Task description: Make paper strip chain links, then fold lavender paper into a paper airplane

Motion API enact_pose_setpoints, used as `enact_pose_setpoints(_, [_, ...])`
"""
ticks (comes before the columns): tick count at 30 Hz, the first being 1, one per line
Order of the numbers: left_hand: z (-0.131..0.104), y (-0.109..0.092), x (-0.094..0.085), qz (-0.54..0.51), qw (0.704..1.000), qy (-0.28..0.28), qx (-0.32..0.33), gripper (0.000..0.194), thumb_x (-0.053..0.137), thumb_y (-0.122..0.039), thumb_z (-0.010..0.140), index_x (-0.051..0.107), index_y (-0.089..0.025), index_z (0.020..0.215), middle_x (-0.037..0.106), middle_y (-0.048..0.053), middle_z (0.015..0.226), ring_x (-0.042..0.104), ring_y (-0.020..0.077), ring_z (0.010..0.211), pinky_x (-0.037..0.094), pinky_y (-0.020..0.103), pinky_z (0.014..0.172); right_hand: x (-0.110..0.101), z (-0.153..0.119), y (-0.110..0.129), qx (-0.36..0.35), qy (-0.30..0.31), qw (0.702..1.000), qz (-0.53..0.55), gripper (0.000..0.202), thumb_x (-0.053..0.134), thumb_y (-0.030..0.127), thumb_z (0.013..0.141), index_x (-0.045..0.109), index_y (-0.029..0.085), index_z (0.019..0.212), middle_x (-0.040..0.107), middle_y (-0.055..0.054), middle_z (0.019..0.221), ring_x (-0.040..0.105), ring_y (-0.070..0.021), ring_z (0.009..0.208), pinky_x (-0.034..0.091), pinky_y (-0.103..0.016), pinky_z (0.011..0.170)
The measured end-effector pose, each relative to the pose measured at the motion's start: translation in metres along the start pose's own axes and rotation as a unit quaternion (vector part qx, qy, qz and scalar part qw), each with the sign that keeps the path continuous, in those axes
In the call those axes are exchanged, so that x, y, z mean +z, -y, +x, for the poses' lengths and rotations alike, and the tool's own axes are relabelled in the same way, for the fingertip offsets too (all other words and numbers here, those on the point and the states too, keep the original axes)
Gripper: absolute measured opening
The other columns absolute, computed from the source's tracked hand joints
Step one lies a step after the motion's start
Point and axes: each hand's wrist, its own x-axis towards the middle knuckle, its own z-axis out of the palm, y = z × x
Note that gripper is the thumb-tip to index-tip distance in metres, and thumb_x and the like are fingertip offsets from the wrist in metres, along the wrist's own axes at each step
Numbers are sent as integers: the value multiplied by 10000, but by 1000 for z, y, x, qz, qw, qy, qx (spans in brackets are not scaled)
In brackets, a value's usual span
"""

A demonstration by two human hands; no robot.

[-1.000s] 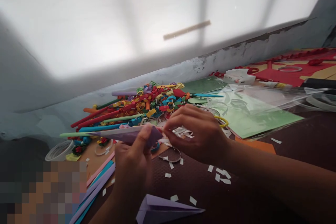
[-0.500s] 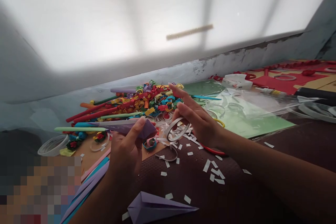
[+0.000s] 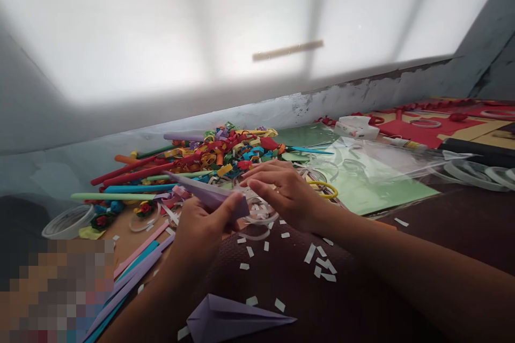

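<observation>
My left hand [image 3: 203, 225] is closed round a folded purple paper piece [image 3: 207, 193], pinched between thumb and fingers, its narrow tip pointing up and left. My right hand [image 3: 284, 193] is just to the right of it, fingers stretched out, holding nothing that I can see. Beneath and beside its fingers lies a white ring-shaped tape roll [image 3: 261, 218], partly hidden by the hands. A second folded purple paper piece [image 3: 229, 317] rests on the dark table close to me, its point toward the right.
Small white paper scraps [image 3: 322, 265] are scattered over the dark surface. Beyond my hands is a heap of colourful paper chains [image 3: 225, 147]. A clear plastic tub [image 3: 68, 222] stands at left; a green sheet [image 3: 374, 187], a tissue pack [image 3: 356, 127] and clear rings [image 3: 470, 174] lie right.
My right hand has let go of the tape roll, which now lies lower on the table, and its fingers have come down. My left hand has turned the purple paper, tip raised.
</observation>
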Motion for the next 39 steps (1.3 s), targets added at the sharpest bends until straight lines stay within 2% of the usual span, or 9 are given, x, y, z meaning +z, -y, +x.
enact_pose_setpoints(4, [-10,-1,8,55,996,72,-15,255,838,-271,666,665,-149,525,585,-25,458,499,95,427,365,188,410,6,-2,11,49,3,986,159,181,668,327,894,761,172,889,752,-56,902,683,-189,856,510,-309,781])
enact_pose_setpoints(8, [-15,-4,12,129,987,97,1,191,782,-298,718,711,-169,597,684,-11,557,601,129,527,446,202,496,6,-2,14,107,-5,977,186,227,635,356,891,706,169,782,692,-23,761,607,-150,682,465,-271,628])
enact_pose_setpoints(14, [-14,-1,10,198,972,125,-32,282,729,-348,754,639,-187,541,592,-34,459,518,119,427,368,222,432,3,-5,19,68,4,981,182,190,684,332,860,775,174,914,742,-36,838,645,-164,750,487,-276,658])
enact_pose_setpoints(18, [-15,0,9,235,967,103,12,220,819,-361,676,691,-184,648,658,-9,567,581,155,532,413,243,497,7,-4,17,64,-31,980,184,108,691,241,841,778,179,856,760,-29,813,674,-156,734,509,-266,655])
enact_pose_setpoints(21, [-15,0,4,185,977,73,82,415,899,-417,600,728,-189,902,709,0,700,623,166,617,479,249,566,7,-1,13,92,-57,971,212,137,695,286,843,769,171,859,773,-44,838,697,-170,737,526,-271,635])
enact_pose_setpoints(25, [-11,0,-5,36,986,2,161,337,714,-524,831,725,-216,969,717,6,803,651,154,701,528,251,652,7,-1,14,82,-55,977,190,148,695,287,857,770,160,878,781,-46,831,715,-166,729,548,-258,639])
enact_pose_setpoints(30, [-4,-1,-10,-39,991,-23,127,204,707,-376,881,753,-207,779,704,-7,711,631,130,663,512,231,646,8,-7,20,16,-40,990,137,83,708,219,856,770,165,844,773,-13,758,712,-131,665,542,-206,591])
enact_pose_setpoints(33, [-3,-2,-11,-74,991,-4,112,235,687,-419,888,767,-222,787,716,-6,708,650,145,660,528,251,648,7,-9,23,12,-46,991,127,73,713,218,866,768,177,844,773,1,756,714,-119,662,543,-194,598])
enact_pose_setpoints(39, [-8,-5,-7,-40,994,0,101,208,715,-370,867,759,-238,712,688,-31,668,627,116,647,515,214,654,5,-12,26,-20,-53,996,73,52,754,223,860,755,177,836,756,7,748,692,-111,659,528,-206,618])
